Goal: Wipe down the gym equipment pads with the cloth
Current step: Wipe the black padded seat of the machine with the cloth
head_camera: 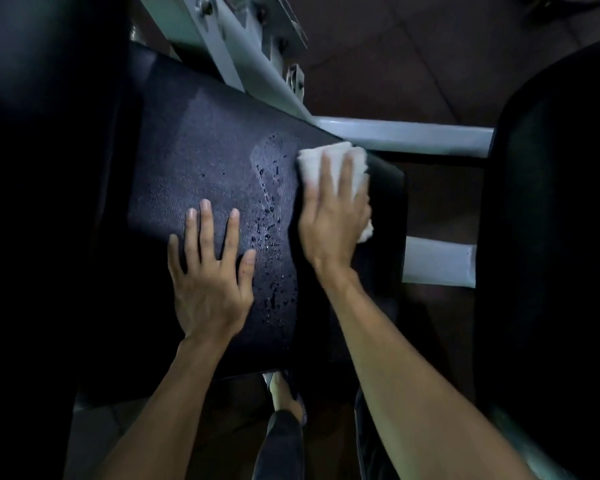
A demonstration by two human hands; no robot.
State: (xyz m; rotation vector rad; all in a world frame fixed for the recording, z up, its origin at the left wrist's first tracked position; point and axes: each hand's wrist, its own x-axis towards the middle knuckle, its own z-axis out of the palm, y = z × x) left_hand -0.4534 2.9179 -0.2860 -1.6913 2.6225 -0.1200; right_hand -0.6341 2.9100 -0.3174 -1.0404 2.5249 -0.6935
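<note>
Cloth (347, 156) at pad (194, 161) edge, right hand (329, 216) pressing

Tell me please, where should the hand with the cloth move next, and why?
Probably sweep the right hand, pressing the white cloth, leftward over the droplets on the black pad; that strip between the hands looks wet.

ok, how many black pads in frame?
3. The centre pad, wet; the right pad along the right edge; the left pad in shadow at upper left. More may sit out of frame.
</note>
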